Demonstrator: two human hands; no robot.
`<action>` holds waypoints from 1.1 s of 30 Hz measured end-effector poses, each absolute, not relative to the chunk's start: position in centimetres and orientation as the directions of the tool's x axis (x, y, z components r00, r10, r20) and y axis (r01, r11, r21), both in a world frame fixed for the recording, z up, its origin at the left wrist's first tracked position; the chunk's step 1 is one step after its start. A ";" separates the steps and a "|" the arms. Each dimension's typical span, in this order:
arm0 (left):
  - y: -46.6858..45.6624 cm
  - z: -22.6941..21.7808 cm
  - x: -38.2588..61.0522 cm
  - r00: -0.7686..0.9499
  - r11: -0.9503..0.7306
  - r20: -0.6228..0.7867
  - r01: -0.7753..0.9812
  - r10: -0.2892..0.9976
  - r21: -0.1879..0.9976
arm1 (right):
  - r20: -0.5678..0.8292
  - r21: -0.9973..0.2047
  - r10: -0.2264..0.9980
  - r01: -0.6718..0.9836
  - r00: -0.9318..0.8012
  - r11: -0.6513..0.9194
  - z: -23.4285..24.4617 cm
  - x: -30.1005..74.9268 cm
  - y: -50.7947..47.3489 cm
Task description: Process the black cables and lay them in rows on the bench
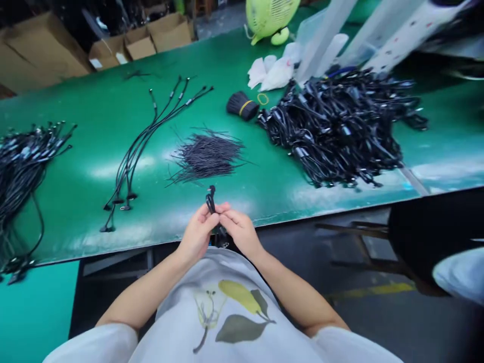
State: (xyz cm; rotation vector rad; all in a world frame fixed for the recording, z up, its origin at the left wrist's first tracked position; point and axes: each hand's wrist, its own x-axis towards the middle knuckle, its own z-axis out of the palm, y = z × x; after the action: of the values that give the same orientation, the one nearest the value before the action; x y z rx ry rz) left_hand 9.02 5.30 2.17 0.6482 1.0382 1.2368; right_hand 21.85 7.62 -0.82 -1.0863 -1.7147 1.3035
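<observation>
Since the head cam is the only view I have, everything here comes from it: both hands are closed and held together just over the front edge of the green bench mat [71, 171], gripping a black cable [210, 202]. The left hand [197, 235] has its fingers curled over the cable, and the right hand [241, 233] is curled against it from the other side. Exact pinch points are hidden by the fingers. A small loop of cable sticks up above the hands, and a tail drops below them in front of the grey printed T-shirt [223, 312]. Nearest on the mat is a spread of thin black wires [206, 156]. To its left lies a fan of longer black cables with connectors [138, 154], then a bunch of similar cables at the far left [22, 166]. Further up are a yellow-banded black wire bundle [241, 106] and a loose yellow rubber band [262, 99]. To the right sits a big heap of black cables [335, 128]. White cloth [270, 73] lies beyond, near a power strip [412, 30].
</observation>
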 end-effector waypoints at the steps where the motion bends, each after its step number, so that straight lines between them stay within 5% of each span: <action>1: 5.3 2.0 8.9 -0.030 0.229 -0.269 -0.436 0.963 0.870 | 0.023 -0.967 0.902 0.220 -0.432 0.130 -0.9 22.3 7.6; 4: 5.5 1.5 8.2 -0.120 0.170 -0.241 -0.423 0.963 0.890 | 0.071 -0.875 0.866 0.386 -0.494 0.292 0.0 24.1 7.5; 6: 5.7 1.2 7.5 -0.113 0.182 -0.240 -0.378 0.964 0.908 | 0.231 -0.767 0.879 0.478 -0.417 0.428 1.5 25.0 7.6; 9: 5.6 1.3 6.5 0.009 0.239 -0.239 -0.073 0.971 0.968 | 0.475 -0.513 0.739 0.531 -0.479 0.674 3.4 24.6 8.0; 11: 5.2 1.7 6.0 0.111 0.166 -0.201 0.264 0.973 0.950 | 0.417 -0.326 0.601 0.504 -0.682 0.799 3.5 23.7 8.5; 14: 4.4 2.3 4.7 0.276 -0.042 -0.158 0.601 0.948 0.798 | 0.182 -0.205 0.523 0.488 -0.833 0.849 2.0 22.9 9.5; 17: 4.2 1.9 3.3 0.353 -0.122 -0.208 0.718 0.912 0.685 | 0.122 -0.165 0.529 0.508 -0.840 0.845 0.3 23.6 10.0; 22: 4.3 0.2 3.4 0.409 -0.166 -0.260 0.758 0.875 0.630 | 0.213 -0.090 0.498 0.490 -0.841 0.867 -0.5 23.6 8.1; 28: 5.4 -1.1 3.2 0.386 -0.091 -0.230 0.656 0.893 0.749 | -0.008 -0.286 0.621 0.597 -0.784 0.750 -1.9 26.3 8.5; 31: 5.5 -2.2 1.9 0.154 0.029 -0.163 0.635 0.975 0.772 | 0.188 -0.322 0.885 0.824 -0.427 0.466 -0.5 33.0 12.2; 33: 5.2 -2.9 1.5 0.049 0.097 -0.168 0.647 0.985 0.756 | 0.397 -0.356 0.916 0.910 -0.060 0.214 1.1 38.5 15.8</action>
State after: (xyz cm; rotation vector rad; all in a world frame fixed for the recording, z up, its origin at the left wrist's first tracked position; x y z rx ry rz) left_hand 1.47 5.16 -2.90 1.6239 1.6717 0.6075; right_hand 38.53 15.82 1.08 -1.6829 -1.9538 0.0150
